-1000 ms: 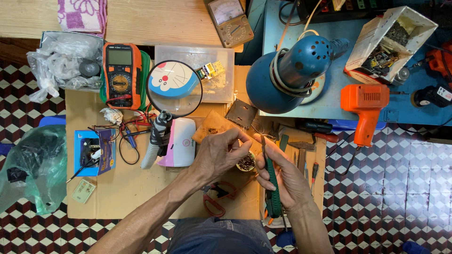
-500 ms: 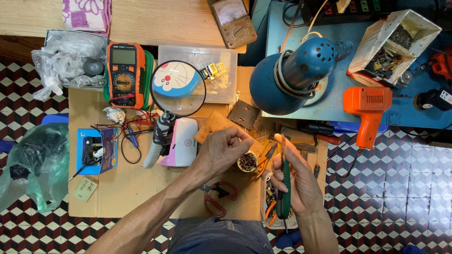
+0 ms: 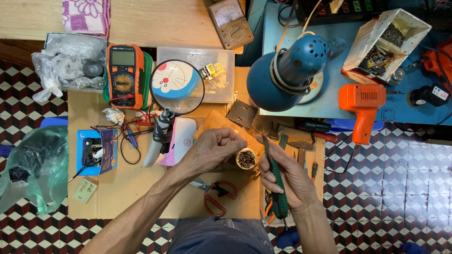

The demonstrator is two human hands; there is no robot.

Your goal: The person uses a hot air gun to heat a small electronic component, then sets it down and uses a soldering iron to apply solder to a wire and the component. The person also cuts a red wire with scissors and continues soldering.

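on the worktop (image 3: 117, 188), the small round tin (image 3: 246, 159) of dark bits is the landmark. well left of it stands the orange multimeter (image 3: 123, 75), nearer the round magnifier (image 3: 178, 87). the left hand (image 3: 214, 149) sits just left of the tin, its grip curled nearly closed; what the fingers pinch is hidden. below the tin lie red-handled scissors (image 3: 216, 195). just right of the tin, the right hand (image 3: 287, 181) has its grip closed around a green-handled tool (image 3: 278, 186), metal tip pointing up beside the tin.

A green-handled tool (image 3: 277, 181) stood nearly upright, metal tip far, at the table's near right. A small round tin (image 3: 246, 159) of dark bits sat just left.
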